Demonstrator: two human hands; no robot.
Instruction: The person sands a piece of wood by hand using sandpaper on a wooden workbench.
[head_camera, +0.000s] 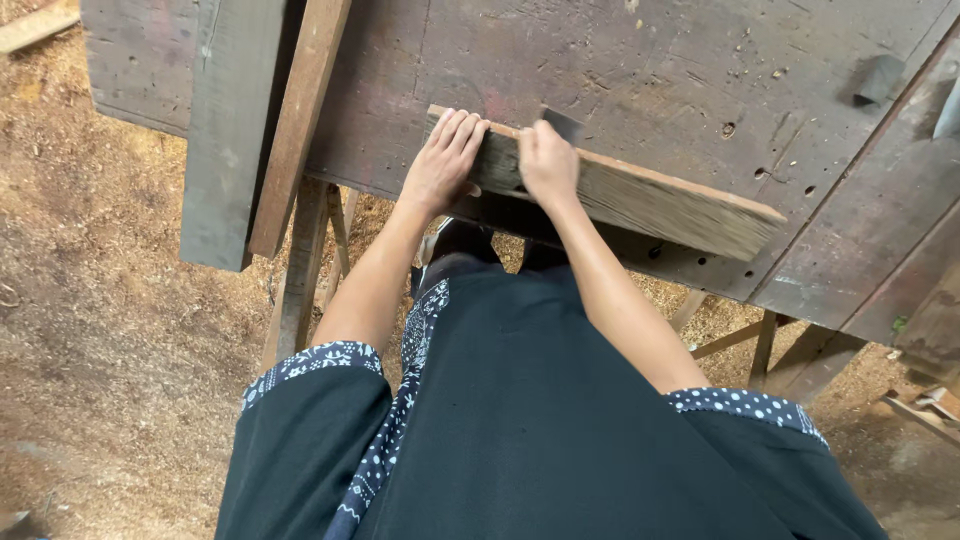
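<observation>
A weathered wooden board (660, 200) stands on edge along the near side of a dark, worn wooden workbench (640, 70). My left hand (442, 160) lies flat over the board's left end, fingers pointing away from me. My right hand (548, 163) is closed over the board's top edge just to the right, and a dark flat blade-like piece (563, 124) sticks out beyond its fingers. What that dark piece is I cannot tell. Both forearms reach out from dark sleeves with patterned blue cuffs.
A narrow brown plank (298, 120) and a wider grey plank (226, 130) lie across the bench's left end and overhang its near edge. Wooden legs and braces (300, 280) show under the bench. Sawdust (110, 300) covers the ground at left. A small dark block (880, 80) rests at far right.
</observation>
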